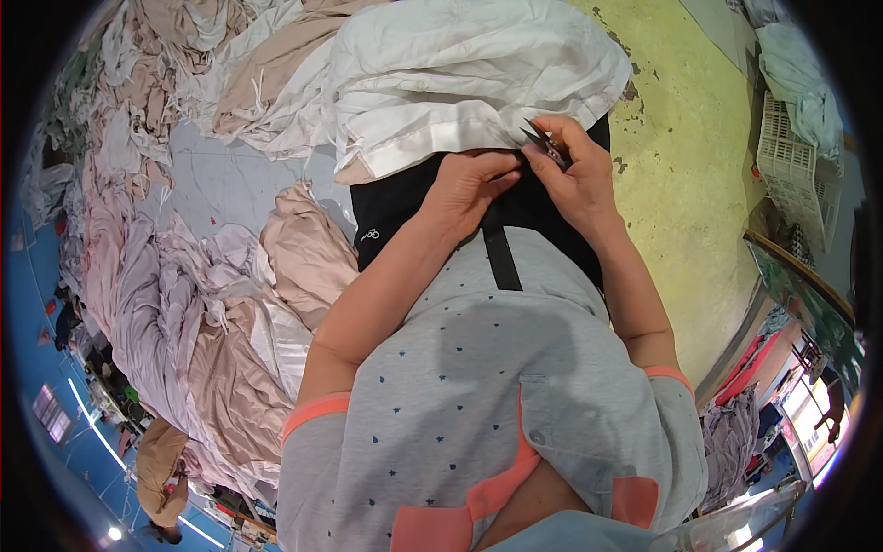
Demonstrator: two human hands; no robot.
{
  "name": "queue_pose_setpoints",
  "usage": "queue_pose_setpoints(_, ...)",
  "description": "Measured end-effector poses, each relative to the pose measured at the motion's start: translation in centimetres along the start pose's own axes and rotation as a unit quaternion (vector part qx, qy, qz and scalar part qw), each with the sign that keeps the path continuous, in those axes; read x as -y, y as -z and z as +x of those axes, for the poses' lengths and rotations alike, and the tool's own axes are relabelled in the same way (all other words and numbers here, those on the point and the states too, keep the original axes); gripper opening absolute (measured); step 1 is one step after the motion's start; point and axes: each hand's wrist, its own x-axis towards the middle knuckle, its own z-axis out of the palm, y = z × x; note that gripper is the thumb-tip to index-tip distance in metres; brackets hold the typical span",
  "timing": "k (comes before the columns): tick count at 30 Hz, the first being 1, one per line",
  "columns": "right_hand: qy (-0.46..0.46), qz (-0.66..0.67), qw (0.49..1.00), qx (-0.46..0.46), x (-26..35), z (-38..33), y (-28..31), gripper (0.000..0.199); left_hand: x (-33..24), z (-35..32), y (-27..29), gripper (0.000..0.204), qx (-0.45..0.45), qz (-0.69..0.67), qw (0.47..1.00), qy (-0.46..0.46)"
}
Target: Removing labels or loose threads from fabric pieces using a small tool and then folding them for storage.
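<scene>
White fabric [469, 74] with a hemmed edge lies bunched across my lap, over black trousers [395, 207]. At that hem my left hand [464, 189] is closed, its thumb and fingers pinching the near edge. My right hand [581, 170] grips small dark thread snips [539, 132], whose pointed blades stick out up and to the left, just over the hem. Both hands are close together, with a small gap between them. The fingertips of the left hand are partly hidden, so the exact spot they pinch does not show.
Heaps of beige, white and lilac fabric [166, 285] spread along my left side, around a grey surface [221, 170]. To the right is a worn yellow floor [681, 184], with a cream plastic crate [789, 152] beyond it. Another person [158, 469] is at the far lower left.
</scene>
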Motion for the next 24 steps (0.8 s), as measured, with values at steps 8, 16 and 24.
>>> queue_pose_setpoints(8, -0.072, 0.069, 0.995, -0.003, -0.4, 0.6, -1.2, 0.014, 0.4, 2.0, 0.2, 0.019, -0.064, -0.098, 0.991, -0.062)
queue_pose_setpoints(16, -0.071, 0.066, 0.995, -0.015, -0.3, 1.2, -1.9, 0.016, 1.1, 1.1, 0.0, 0.019, -0.028, -0.059, 0.985, -0.162)
queue_pose_setpoints(24, -0.042, 0.008, 0.999, 0.016, -0.6, 1.2, -1.8, 0.015, 1.7, 1.5, 0.6, 0.016, 0.012, 0.027, 0.961, -0.275)
